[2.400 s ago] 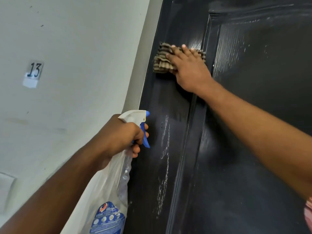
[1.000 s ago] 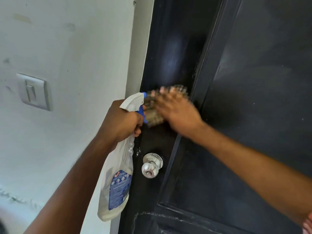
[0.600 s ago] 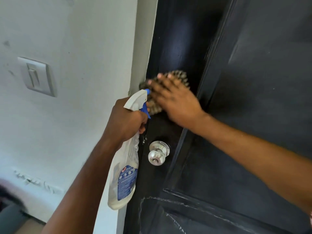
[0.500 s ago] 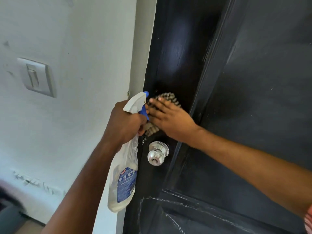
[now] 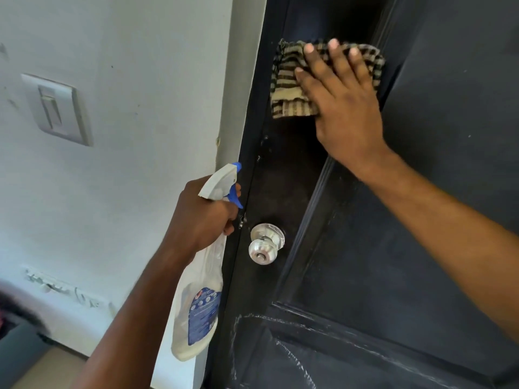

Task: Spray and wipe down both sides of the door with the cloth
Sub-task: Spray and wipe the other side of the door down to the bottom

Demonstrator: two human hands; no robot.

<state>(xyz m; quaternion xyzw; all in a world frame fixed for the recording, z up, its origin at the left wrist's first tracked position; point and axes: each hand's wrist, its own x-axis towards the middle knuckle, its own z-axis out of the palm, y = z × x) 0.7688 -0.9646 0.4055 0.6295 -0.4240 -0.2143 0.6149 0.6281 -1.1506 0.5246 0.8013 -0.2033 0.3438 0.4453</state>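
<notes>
– Door (image 5: 421, 192) first: where is it, and which face is being done?
– It fills the right of the view, dark and panelled, beside the pale wall (image 5: 140, 80). Whether it is fully closed I cannot tell. Only this face shows (the other side is out of sight).
– And the hands?
– The right hand (image 5: 345, 108) lies flat, fingers straight, pressing the striped cloth (image 5: 289, 88) against the stile above the knob (image 5: 262, 249). The left hand (image 5: 202, 217) is wrapped round the neck of the bottle (image 5: 196, 313), a fingertip beside the blue trigger, nozzle toward the door's edge, just left of the knob.
– So which step?
– Wiping, I'd judge, on the upper stile. Whitish streaks (image 5: 309, 327) lie along the rail and panel below the knob, so that part looks unwiped.
– Next move?
– Probably bring the cloth down past the knob under firm, flat pressure, working round it rather than over it, then take up those streaks. The far face, as far as I can judge, is left to do, and that would call for swinging the door open.
</notes>
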